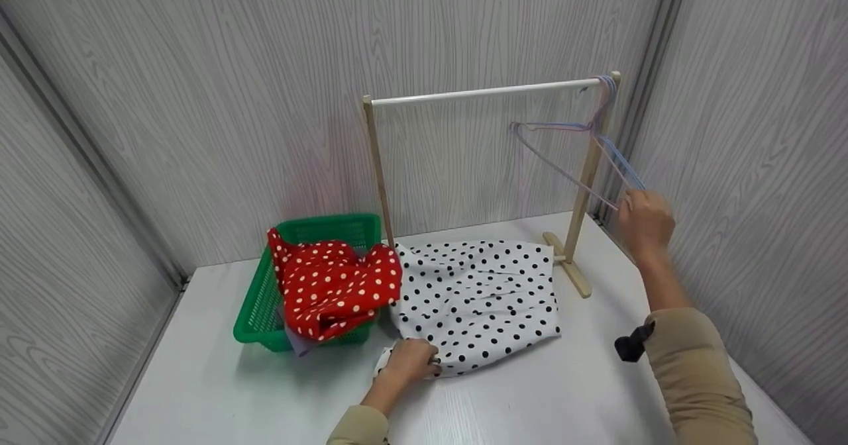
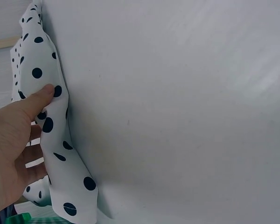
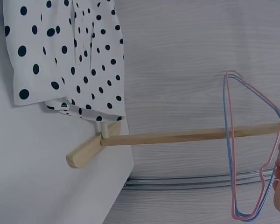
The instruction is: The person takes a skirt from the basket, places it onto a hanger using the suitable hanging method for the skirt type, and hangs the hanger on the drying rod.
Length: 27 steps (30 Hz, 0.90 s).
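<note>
A white cloth with black polka dots lies spread on the table below the rack. My left hand holds its near left edge; in the left wrist view the thumb presses on top of the fabric with the fingers tucked under. Pink and blue wire hangers hang by their hooks at the right end of the white rod. With my right hand raised beside the right post, I grip the hangers at their near slanting side. Only part of that hand shows in the right wrist view.
At the left stands a green plastic basket, with a red cloth with white dots draped over its rim. The rack's wooden right post rises from a wooden foot. Grey wood-grain panels enclose the white table.
</note>
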{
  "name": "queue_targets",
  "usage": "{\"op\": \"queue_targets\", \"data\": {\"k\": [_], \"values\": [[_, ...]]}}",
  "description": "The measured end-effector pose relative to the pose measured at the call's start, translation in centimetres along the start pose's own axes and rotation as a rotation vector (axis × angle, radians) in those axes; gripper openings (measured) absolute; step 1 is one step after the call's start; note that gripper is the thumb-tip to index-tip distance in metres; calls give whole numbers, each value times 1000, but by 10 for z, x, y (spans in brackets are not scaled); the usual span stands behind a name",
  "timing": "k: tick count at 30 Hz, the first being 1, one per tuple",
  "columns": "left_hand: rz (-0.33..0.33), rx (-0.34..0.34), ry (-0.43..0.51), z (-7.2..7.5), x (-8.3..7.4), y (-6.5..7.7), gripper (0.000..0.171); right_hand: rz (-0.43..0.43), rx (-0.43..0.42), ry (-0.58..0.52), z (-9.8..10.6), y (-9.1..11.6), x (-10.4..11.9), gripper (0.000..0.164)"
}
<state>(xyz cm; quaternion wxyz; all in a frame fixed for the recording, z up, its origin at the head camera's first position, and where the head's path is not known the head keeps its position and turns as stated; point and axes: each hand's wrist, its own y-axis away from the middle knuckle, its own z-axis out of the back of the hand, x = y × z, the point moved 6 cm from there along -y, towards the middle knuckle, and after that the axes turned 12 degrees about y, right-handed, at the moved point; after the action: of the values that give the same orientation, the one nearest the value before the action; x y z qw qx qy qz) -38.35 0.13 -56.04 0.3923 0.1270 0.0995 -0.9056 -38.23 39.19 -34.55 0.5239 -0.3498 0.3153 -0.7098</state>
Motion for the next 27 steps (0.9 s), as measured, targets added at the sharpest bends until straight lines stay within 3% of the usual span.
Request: {"op": "queue_targets", "data": {"k": [8,13,18,22,27], "values": [[2,-6,-26,0,0,2,17,-18,144,123,-14,-6,1,22],[1,-11,-12,-1,-1,4,18,-45,294,113,-24,-7,3,33],[-5,-19,-38,-1,-2,5,20,-118,483,-66,-34,-10,6,35],[2,-28,-55,0,-2,6,21,-167,551,-289,-39,-14,20,41],[12,-13,-55,-2,-1,6,19,-333,582,-573,-37,-19,37,42]]}}
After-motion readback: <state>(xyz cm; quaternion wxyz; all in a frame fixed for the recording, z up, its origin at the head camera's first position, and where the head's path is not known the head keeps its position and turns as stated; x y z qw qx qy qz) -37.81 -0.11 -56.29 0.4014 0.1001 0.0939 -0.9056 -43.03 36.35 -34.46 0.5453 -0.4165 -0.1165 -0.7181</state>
